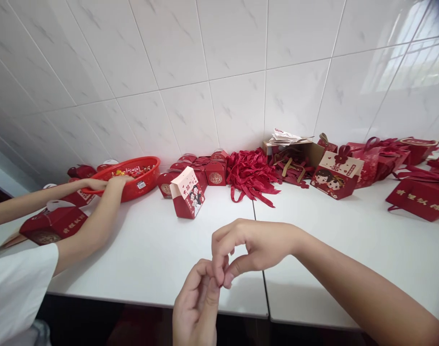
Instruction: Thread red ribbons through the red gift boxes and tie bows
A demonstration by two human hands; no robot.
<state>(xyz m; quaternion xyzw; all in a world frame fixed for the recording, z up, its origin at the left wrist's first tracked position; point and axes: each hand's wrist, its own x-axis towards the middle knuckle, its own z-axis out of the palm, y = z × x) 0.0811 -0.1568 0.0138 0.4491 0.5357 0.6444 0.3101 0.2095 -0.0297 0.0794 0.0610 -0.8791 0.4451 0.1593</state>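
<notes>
Left hand (196,307) and right hand (253,247) meet at the fingertips above the front edge of the white table (140,259), fingers bent and pinched together; whether anything small is gripped between them cannot be told. Beyond them stands an upright red-and-cream box (189,193), untouched, with a heap of red ribbons (253,173) to its right. At left, a co-worker's hands (116,185) reach to the red basin (142,185) of wrapped sweets (132,171).
</notes>
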